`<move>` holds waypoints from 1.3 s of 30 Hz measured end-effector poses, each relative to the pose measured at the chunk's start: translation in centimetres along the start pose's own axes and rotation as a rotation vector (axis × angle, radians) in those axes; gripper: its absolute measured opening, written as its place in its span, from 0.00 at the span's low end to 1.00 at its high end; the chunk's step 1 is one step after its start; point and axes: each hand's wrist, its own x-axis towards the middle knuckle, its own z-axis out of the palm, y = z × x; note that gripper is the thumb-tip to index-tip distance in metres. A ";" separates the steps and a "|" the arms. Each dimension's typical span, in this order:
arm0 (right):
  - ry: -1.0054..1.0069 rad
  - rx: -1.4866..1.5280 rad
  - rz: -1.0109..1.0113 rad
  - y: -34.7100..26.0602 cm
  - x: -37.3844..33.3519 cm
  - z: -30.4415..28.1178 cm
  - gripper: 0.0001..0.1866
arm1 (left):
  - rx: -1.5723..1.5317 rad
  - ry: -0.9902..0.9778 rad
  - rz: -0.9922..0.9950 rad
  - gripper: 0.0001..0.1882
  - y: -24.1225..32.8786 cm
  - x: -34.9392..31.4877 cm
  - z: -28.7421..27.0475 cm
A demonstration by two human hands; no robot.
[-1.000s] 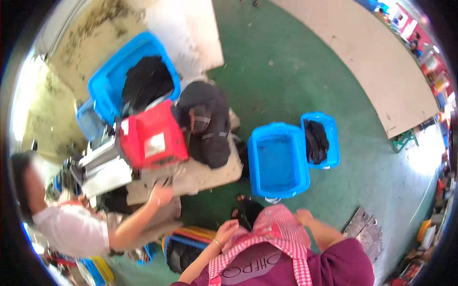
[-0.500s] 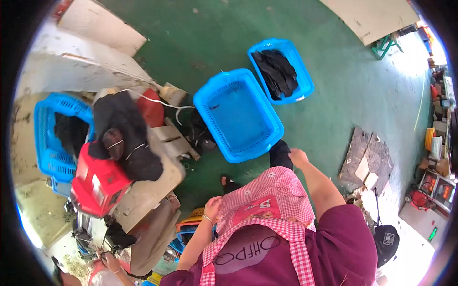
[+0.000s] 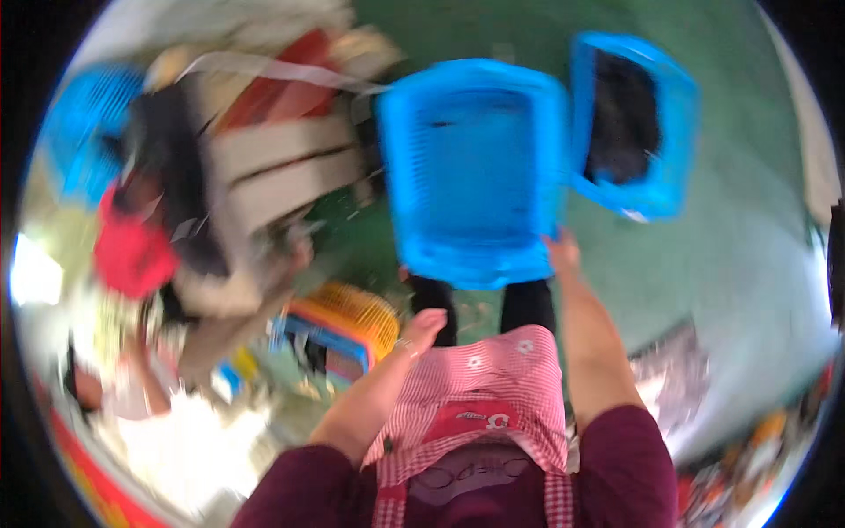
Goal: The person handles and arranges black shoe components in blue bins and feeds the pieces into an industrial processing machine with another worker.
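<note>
A large blue plastic basket (image 3: 475,167), holding only a few dark scraps, stands right in front of my legs. My right hand (image 3: 564,252) is at its near right corner; whether the fingers grip the rim is blurred. My left hand (image 3: 426,327) hovers over the left edge of my pink checked apron, apart from the basket, its fingers smeared by motion. To the right of the large basket is a smaller blue basket (image 3: 678,141) with black pieces (image 3: 623,119) in it.
A workbench at left bears a red machine (image 3: 132,251) and black material (image 3: 172,167). Another person (image 3: 141,374) is at lower left. Stacked yellow and blue baskets (image 3: 348,317) stand by my left arm. Flattened cardboard (image 3: 673,370) lies on the green floor at right.
My view has turned and come nearer the large basket, which now lies straight ahead. My right hand has moved from beside my leg to the basket's near right corner.
</note>
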 end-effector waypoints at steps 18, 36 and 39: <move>-0.079 0.187 -1.183 -53.1 -21.1 0.3 0.20 | -0.031 0.408 -0.024 0.19 -8.7 -12.2 -18.7; 0.011 0.304 -1.022 -94.2 -31.1 16.4 0.11 | -0.832 0.286 -0.123 0.19 -7.5 -9.1 -33.1; -0.063 0.496 -1.024 -93.8 -36.9 14.7 0.11 | -0.695 0.285 -0.094 0.18 -5.7 -12.0 -34.6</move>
